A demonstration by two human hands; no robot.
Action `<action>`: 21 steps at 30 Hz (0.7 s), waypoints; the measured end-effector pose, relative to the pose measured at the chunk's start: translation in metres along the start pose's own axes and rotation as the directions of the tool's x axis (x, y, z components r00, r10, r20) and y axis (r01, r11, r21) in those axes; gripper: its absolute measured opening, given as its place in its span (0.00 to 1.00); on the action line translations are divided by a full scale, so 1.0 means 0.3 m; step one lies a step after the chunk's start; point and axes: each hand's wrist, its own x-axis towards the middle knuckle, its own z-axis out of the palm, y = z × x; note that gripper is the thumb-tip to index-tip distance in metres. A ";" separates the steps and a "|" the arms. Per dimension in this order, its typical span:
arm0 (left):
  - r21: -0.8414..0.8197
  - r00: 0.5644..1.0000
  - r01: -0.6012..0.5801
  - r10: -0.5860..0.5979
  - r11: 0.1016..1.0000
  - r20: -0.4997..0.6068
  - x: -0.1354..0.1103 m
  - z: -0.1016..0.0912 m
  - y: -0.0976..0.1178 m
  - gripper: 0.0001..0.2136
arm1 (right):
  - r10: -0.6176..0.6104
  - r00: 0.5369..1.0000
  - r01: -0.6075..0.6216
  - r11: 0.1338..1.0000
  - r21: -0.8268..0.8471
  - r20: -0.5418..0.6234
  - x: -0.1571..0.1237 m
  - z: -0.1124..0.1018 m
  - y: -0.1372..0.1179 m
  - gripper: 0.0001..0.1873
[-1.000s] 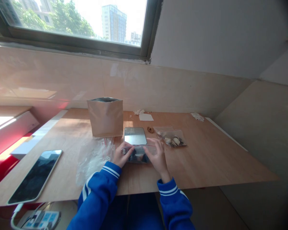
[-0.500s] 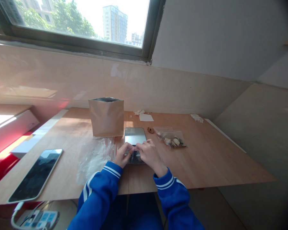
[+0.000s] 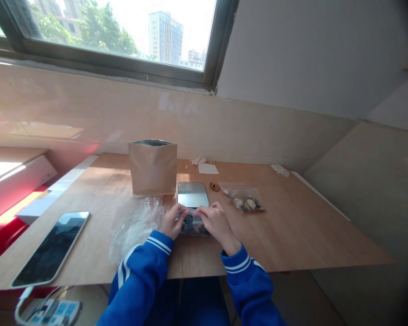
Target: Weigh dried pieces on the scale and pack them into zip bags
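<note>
Two hands are over the table, so what has each one got?

The left hand [image 3: 172,222] is curled in, thumb and fingers pinched on the left end of a small clear plastic bag [image 3: 193,225]. The right hand [image 3: 218,222] is also mostly closed, its fingers bent over the top of the same bag. Their fingertips nearly meet.

And the bag itself?

It lies flat between the hands, with dark pieces inside that are too covered to make out. It sits at the near edge of a flat, shiny-topped square plate [image 3: 192,194], though I can't tell whether it rests on it.

What's around the left hand?

Just beside it is a crumpled clear plastic bag [image 3: 136,228] with a red strip. Farther left, well apart, a smartphone [image 3: 51,248] lies face up. Beyond the hand, a kraft stand-up pouch [image 3: 153,167] stands upright with its silvery mouth open.

And past the right hand?

Ahead and to its right lies a zip bag [image 3: 245,201] of pale and dark shell-like pieces. A small brown piece [image 3: 214,186] sits just past that bag's left corner, and a white paper slip [image 3: 208,168] lies farther on, near the wall. All of it is on a wooden table [image 3: 292,235].
</note>
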 end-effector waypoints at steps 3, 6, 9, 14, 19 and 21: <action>-0.006 0.998 0.047 -0.047 0.999 -0.033 0.001 -0.006 -0.003 0.10 | -0.007 1.000 0.007 1.000 0.007 -0.006 -0.002 -0.011 0.015 0.14; -0.013 0.994 0.094 -0.094 0.996 -0.059 0.002 -0.013 -0.003 0.12 | 0.004 1.000 -0.004 1.000 -0.016 0.003 -0.007 -0.028 0.035 0.14; -0.042 0.991 0.116 -0.119 0.992 -0.063 0.005 -0.016 -0.002 0.13 | 0.002 1.000 -0.002 1.000 -0.008 0.008 -0.015 -0.031 0.042 0.15; -0.115 0.963 0.192 -0.210 0.975 -0.171 0.004 -0.016 -0.018 0.17 | 0.038 0.998 -0.034 0.996 0.079 -0.059 -0.023 -0.018 0.057 0.13; -0.324 0.821 0.377 -0.475 0.868 -0.316 0.002 -0.006 -0.040 0.25 | 0.112 0.988 -0.085 0.970 0.229 -0.107 -0.034 -0.038 0.112 0.14; -0.349 0.797 0.429 -0.531 0.833 -0.288 0.001 -0.004 -0.039 0.28 | 0.129 0.985 -0.089 0.950 0.299 -0.116 -0.042 -0.045 0.121 0.15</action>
